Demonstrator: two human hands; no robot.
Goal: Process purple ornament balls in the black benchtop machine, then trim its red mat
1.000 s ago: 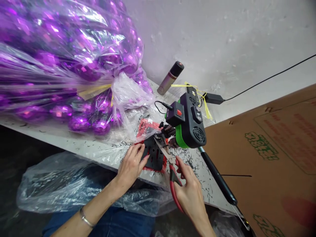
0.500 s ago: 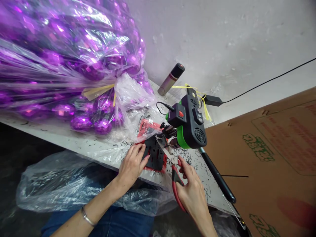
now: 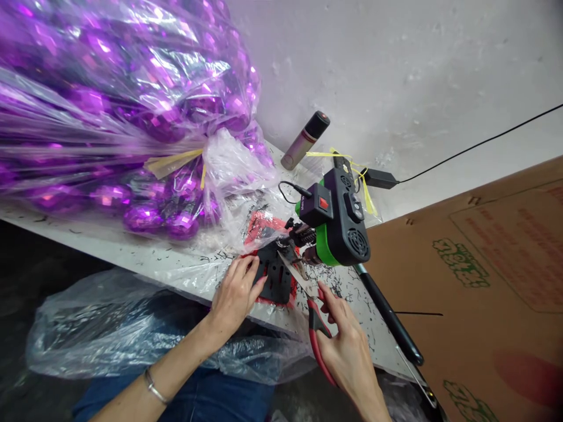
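My right hand (image 3: pixel 347 346) grips scissors (image 3: pixel 317 335) with red and black handles; their blades point up and left over the slotted plate, apparently slightly parted. Extended fingers of my left hand (image 3: pixel 235 293) lie on the left edge of a black slotted base plate (image 3: pixel 278 282), thumb on its near side. Above the plate's far right side stands a small black and green machine (image 3: pixel 347 225) with a red switch. Its lower parts by the blade tips are partly hidden. Red material (image 3: pixel 264 224) shows beneath and behind the plate. Black clippings are scattered around.
A big clear bag of shiny purple balls (image 3: pixel 145 117) covers the table's left. Behind are a spray can (image 3: pixel 305 140) and a black adapter (image 3: pixel 379 177) with a cord. A cardboard box (image 3: pixel 475 281) stands right, beside a black-handled rod (image 3: pixel 391 316). Clear plastic (image 3: pixel 109 328) hangs at the front edge.
The scissors and my right hand have shifted slightly right and down, away from the machine's lower parts. My left hand stays on the plate. The whole view has moved a little.
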